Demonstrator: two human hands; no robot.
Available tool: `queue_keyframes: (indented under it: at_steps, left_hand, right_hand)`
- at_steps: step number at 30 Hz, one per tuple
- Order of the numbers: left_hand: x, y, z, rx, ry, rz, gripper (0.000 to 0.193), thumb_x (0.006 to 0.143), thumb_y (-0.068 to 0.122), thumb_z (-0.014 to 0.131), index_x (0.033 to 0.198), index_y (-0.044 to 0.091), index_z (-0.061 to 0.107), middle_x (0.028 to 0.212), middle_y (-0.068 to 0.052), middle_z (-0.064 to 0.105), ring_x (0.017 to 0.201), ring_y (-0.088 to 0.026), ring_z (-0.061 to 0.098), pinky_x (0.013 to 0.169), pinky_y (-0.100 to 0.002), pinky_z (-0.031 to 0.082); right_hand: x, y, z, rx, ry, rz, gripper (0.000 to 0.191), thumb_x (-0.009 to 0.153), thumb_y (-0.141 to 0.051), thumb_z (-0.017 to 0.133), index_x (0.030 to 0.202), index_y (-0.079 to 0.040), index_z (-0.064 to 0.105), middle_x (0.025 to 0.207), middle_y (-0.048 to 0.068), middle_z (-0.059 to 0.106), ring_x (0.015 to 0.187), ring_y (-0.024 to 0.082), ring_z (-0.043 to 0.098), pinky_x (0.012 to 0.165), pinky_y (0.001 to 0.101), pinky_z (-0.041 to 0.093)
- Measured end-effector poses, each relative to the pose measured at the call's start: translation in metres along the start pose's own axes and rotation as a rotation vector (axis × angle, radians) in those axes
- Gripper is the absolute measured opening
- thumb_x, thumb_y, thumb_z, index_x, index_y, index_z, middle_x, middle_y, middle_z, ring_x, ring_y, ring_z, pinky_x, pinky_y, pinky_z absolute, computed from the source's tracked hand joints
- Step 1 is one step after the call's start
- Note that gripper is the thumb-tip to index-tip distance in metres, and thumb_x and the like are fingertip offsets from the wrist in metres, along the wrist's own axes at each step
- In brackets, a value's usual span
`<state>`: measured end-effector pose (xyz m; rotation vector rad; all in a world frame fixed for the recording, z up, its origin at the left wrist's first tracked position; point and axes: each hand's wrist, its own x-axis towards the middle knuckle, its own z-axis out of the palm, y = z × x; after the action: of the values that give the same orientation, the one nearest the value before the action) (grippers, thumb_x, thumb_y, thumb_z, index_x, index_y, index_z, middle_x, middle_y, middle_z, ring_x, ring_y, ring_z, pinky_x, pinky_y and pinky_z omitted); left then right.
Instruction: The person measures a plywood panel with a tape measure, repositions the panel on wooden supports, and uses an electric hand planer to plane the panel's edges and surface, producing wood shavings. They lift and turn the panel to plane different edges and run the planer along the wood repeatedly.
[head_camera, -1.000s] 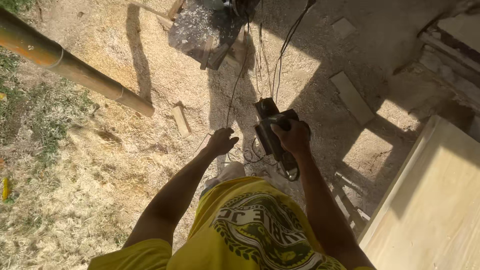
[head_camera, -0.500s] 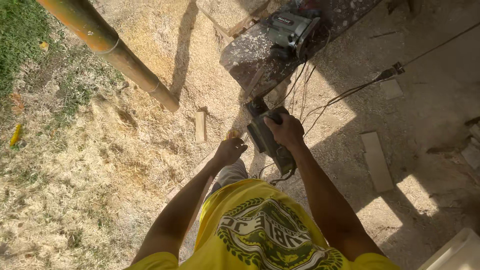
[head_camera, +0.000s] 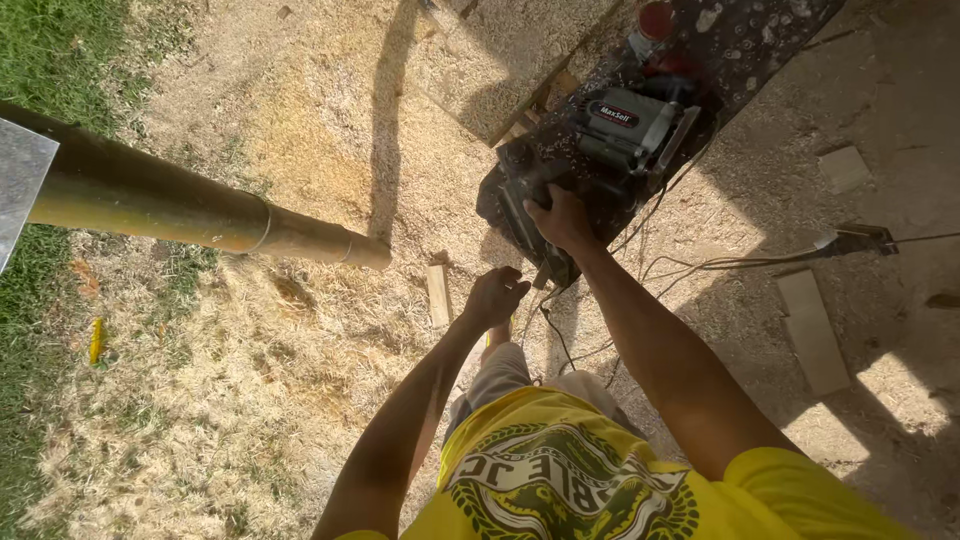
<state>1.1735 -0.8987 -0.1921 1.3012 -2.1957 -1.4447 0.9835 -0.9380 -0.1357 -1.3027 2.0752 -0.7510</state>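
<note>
Gripping a dark handheld power tool (head_camera: 535, 215) from above, your right hand (head_camera: 562, 220) has its fingers curled down over the tool's body, closed around it. The tool sits at the near edge of a dark, sawdust-speckled slab of board (head_camera: 740, 50), partly in shadow, so its exact shape is hard to read. A thin black cord (head_camera: 552, 335) hangs from beneath it and trails down toward your legs.

Your left hand (head_camera: 494, 298) hovers just below and to the left of the tool, fingers bent inward in a loose fist; you cannot tell from this angle whether anything is pinched in it. It is near the tool but not touching it.

Just beyond your right hand, on the same board, lies a grey and black electric circular saw (head_camera: 630, 125) with a metal base plate. Thin cables (head_camera: 700, 265) run from there across the ground to a plug junction (head_camera: 860, 240) on your right.

A small pale wooden offcut (head_camera: 438, 295) lies on the sawdust-covered ground (head_camera: 300, 150) just left of your left hand. Farther left, a long olive-green bamboo pole (head_camera: 200, 215) reaches in from the grass (head_camera: 40, 50). A flat pale wooden block (head_camera: 812, 330) lies on the right, well apart from your hands.
</note>
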Motion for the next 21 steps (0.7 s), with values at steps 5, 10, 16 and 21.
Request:
queue_keyframes:
  at_steps: [5, 10, 16, 21]
  left_hand:
    - [0.022, -0.001, 0.019, 0.054, -0.133, -0.033, 0.042, 0.088, 0.039, 0.07, 0.112, 0.005, 0.075, 0.107, -0.017, 0.076, 0.098, -0.034, 0.075, 0.088, -0.043, 0.058]
    - [0.039, 0.03, 0.074, 0.226, -0.335, 0.409, 0.037, 0.091, 0.038, 0.071, 0.106, 0.005, 0.077, 0.101, -0.014, 0.078, 0.094, -0.032, 0.075, 0.096, -0.049, 0.05]
    - [0.04, 0.109, 0.164, 0.276, -0.726, 0.637, 0.037, 0.092, 0.039, 0.067, 0.106, 0.005, 0.074, 0.106, -0.014, 0.075, 0.095, -0.032, 0.072, 0.086, -0.043, 0.057]
    - [-0.024, 0.18, 0.251, 0.455, -0.997, 0.619, 0.035, 0.09, 0.037, 0.07, 0.106, 0.006, 0.072, 0.1, -0.016, 0.075, 0.095, -0.032, 0.072, 0.084, -0.043, 0.056]
  right_hand:
    - [0.001, 0.015, -0.007, 0.039, 0.046, -0.049, 0.051, 0.085, -0.035, 0.076, 0.123, -0.002, 0.066, 0.107, 0.022, 0.073, 0.098, 0.041, 0.071, 0.082, 0.0469, 0.056]
    - [-0.05, 0.063, -0.049, 0.163, 0.074, 0.135, 0.049, 0.089, -0.036, 0.076, 0.125, -0.005, 0.065, 0.114, 0.014, 0.074, 0.099, 0.028, 0.076, 0.087, 0.0392, 0.059]
    - [-0.188, 0.152, -0.128, 0.031, 0.349, 0.501, 0.044, 0.092, -0.041, 0.074, 0.122, -0.009, 0.07, 0.106, 0.008, 0.078, 0.097, 0.027, 0.074, 0.088, 0.0383, 0.057]
    - [-0.342, 0.188, -0.16, 0.148, 0.702, 0.709, 0.037, 0.089, -0.039, 0.074, 0.114, -0.011, 0.073, 0.102, 0.007, 0.079, 0.095, 0.025, 0.077, 0.085, 0.0346, 0.061]
